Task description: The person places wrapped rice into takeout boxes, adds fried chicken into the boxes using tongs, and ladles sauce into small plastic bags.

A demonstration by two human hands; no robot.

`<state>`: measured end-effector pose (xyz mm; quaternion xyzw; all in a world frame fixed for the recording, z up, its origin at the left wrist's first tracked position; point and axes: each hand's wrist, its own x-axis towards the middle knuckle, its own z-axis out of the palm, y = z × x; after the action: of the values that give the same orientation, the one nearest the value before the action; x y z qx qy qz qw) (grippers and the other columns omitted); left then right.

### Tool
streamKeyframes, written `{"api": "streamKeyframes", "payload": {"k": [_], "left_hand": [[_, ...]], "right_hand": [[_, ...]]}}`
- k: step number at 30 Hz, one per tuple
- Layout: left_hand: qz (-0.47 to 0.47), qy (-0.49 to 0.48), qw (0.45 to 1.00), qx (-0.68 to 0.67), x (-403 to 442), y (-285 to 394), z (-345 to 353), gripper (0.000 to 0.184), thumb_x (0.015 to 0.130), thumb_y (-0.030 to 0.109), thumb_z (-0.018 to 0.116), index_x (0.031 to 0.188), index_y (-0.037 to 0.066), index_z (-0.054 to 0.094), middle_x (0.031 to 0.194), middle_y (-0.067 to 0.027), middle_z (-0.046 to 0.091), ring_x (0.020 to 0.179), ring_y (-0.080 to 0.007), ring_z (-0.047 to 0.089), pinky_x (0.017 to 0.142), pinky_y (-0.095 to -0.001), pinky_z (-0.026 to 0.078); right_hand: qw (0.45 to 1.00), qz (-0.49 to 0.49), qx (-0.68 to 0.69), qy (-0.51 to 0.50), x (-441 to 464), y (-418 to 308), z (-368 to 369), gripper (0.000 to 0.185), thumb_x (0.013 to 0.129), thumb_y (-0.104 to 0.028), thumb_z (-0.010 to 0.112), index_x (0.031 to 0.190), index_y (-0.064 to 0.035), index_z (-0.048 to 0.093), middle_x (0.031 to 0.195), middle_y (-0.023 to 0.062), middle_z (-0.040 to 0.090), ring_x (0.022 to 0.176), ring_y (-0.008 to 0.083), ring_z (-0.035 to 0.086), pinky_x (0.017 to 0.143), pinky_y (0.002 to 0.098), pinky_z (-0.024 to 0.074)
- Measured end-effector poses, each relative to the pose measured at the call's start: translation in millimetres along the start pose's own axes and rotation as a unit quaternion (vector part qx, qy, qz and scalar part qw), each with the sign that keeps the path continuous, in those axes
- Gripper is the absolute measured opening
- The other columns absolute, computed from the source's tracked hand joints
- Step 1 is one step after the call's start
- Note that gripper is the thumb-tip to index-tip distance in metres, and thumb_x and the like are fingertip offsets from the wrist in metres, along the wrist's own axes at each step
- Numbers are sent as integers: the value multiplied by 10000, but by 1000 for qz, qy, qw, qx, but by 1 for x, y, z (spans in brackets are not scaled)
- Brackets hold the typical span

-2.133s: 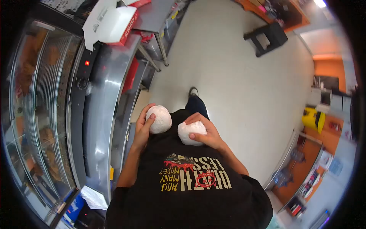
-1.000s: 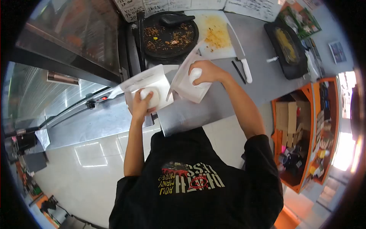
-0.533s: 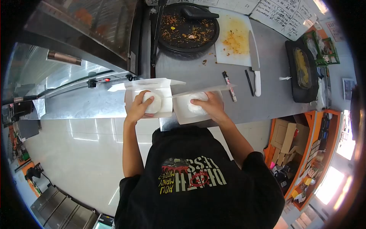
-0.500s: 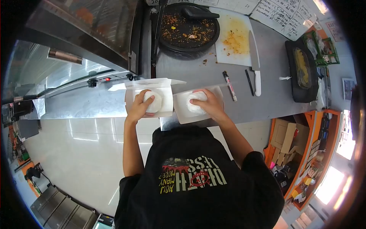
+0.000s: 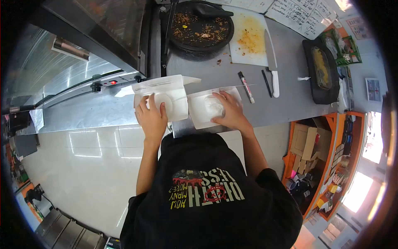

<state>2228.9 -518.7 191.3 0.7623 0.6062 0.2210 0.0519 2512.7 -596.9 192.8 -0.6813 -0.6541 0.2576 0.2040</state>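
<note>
Two open white cardboard boxes stand side by side at the counter's near edge. Inside the left box (image 5: 179,92) lies a smooth white round lump (image 5: 165,101); its exact kind does not show. My left hand (image 5: 151,118) is over its left side, thumb and fingers apart. In the right box (image 5: 197,112) sits a second white round lump (image 5: 214,107), with a slightly uneven, wrapped-looking surface. My right hand (image 5: 234,114) curves around its right side, with fingers at the far edge and thumb at the near edge.
Beyond the boxes are a marker (image 5: 246,88), a black pen (image 5: 266,83) and a knife (image 5: 272,62). A stained cutting board (image 5: 236,56) lies beside a dark round stone dish (image 5: 203,31) with crumbs. A black tray (image 5: 325,95) stands right; a glass-fronted appliance (image 5: 120,58) stands left.
My left hand has loosened from its lump, and its fingers have spread. My right hand's thumb has slid off the top of its lump to the near edge. The view has shifted slightly.
</note>
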Motion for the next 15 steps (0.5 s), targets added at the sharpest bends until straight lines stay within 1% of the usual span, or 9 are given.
{"api": "streamKeyframes", "payload": {"k": [1,3,6,9,10,12,13,14,15], "left_hand": [[50,-9,996,-69,-8,8,0,396,883,185,685,1220,1,587,1217,-197,563,1100,-406,555,920,-497,471],[146,-26,968,-205,-25,25,0,369,834,87,724,1171,8,596,1184,-183,580,1066,-382,579,874,-460,504],[146,-95,930,-323,-32,68,2,310,825,17,722,1110,27,600,1131,-201,594,993,-397,614,810,-457,530],[97,7,960,-263,-6,81,0,309,820,28,731,1101,18,603,1056,-184,612,928,-396,625,804,-458,526],[100,98,968,-208,1,86,-7,309,812,1,711,1107,26,621,1057,-148,619,806,-335,627,721,-408,540],[226,72,940,-244,-17,68,8,340,801,-4,711,1128,27,624,1088,-160,611,854,-332,623,749,-412,536],[287,57,920,-261,-24,65,9,356,796,-7,712,1139,27,625,1103,-166,607,878,-330,621,763,-414,533],[329,-31,900,-285,-32,71,12,508,770,4,728,1251,13,566,1222,-221,559,1014,-382,605,880,-458,518],[300,-90,905,-287,-30,83,12,554,770,11,731,1288,14,535,1257,-236,537,1056,-400,590,904,-468,515]], "right_hand": [[1000,2,-2,-21,0,-1,-3,707,699,-205,810,1356,-117,563,1387,133,522,1331,359,442,1093,468,370],[998,5,-4,-66,0,0,-8,759,660,-185,824,1366,-111,553,1403,144,512,1332,363,448,1088,456,389],[997,-25,-15,-77,5,17,-8,815,631,-144,828,1388,-115,529,1412,151,503,1314,369,468,1085,445,403],[992,1,31,-119,5,27,-11,882,639,-122,829,1442,-137,466,1494,148,425,1333,402,435,1114,486,372],[994,-3,18,-111,4,27,-12,880,638,-121,831,1439,-131,467,1482,154,433,1321,403,445,1107,479,382],[995,-12,-7,-96,1,23,-11,877,635,-120,835,1433,-118,471,1456,164,450,1299,405,465,1093,467,400],[997,-15,8,-81,-1,21,-12,875,639,-119,833,1433,-106,467,1447,169,453,1296,407,465,1088,464,403],[997,-18,23,-68,-2,19,-15,873,643,-119,832,1433,-94,464,1437,175,457,1292,409,466,1084,462,406],[998,-22,37,-55,-3,19,-18,871,647,-119,831,1434,-82,460,1428,180,460,1288,411,467,1080,460,409]]}}
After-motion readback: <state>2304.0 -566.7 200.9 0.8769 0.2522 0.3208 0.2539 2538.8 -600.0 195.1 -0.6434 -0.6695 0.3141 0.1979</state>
